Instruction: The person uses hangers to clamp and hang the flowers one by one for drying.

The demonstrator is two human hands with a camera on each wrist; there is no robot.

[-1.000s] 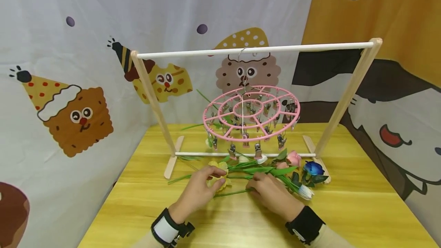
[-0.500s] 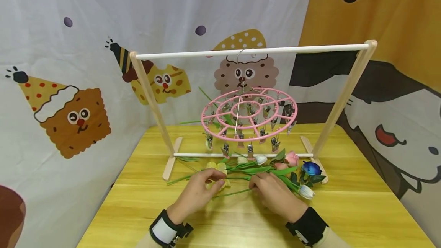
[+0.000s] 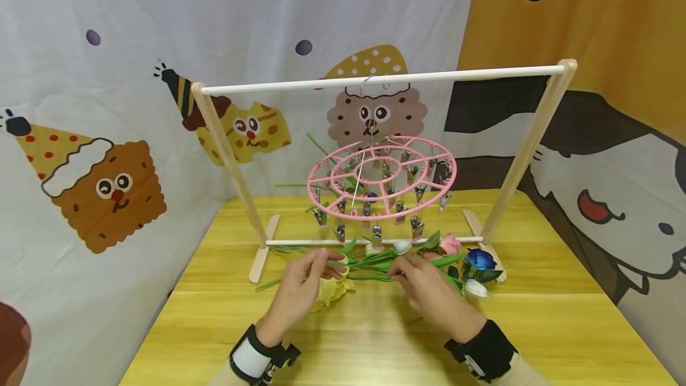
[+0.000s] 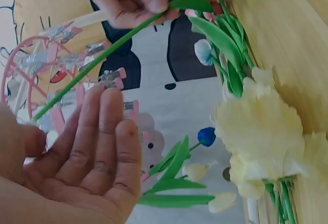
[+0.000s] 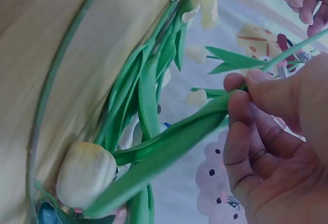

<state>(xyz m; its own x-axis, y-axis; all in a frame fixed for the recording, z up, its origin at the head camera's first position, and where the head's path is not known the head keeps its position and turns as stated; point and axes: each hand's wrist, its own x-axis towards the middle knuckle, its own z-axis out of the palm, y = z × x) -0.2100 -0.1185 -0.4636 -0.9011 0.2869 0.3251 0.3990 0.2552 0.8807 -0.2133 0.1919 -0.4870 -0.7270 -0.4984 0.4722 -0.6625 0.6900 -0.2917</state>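
Observation:
My right hand (image 3: 429,290) pinches the green stem (image 5: 292,52) of an artificial tulip between thumb and fingers. A long leaf (image 5: 174,152) runs from that grip toward a white tulip bloom (image 5: 87,175). The stem's other end slants up off the table toward my left hand (image 3: 300,288). In the left wrist view, my left hand (image 4: 87,167) has its palm showing and fingers extended, with the stem (image 4: 97,62) ending close by its thumb; contact cannot be made out. Beside and below my left hand lie pale yellow ruffled flowers (image 3: 329,293).
Behind the hands stands a wooden rack with a white top bar (image 3: 321,84). From it hangs a pink round hanger (image 3: 370,217) with several metal clips (image 3: 377,234). More stems, a pink rose (image 3: 450,245) and a blue rose (image 3: 480,259) lie on the table (image 3: 364,338).
The stem that lay on the table left of my right hand is now raised. My left hand has lifted off the yellow flowers and turned. The hanger has rotated slightly.

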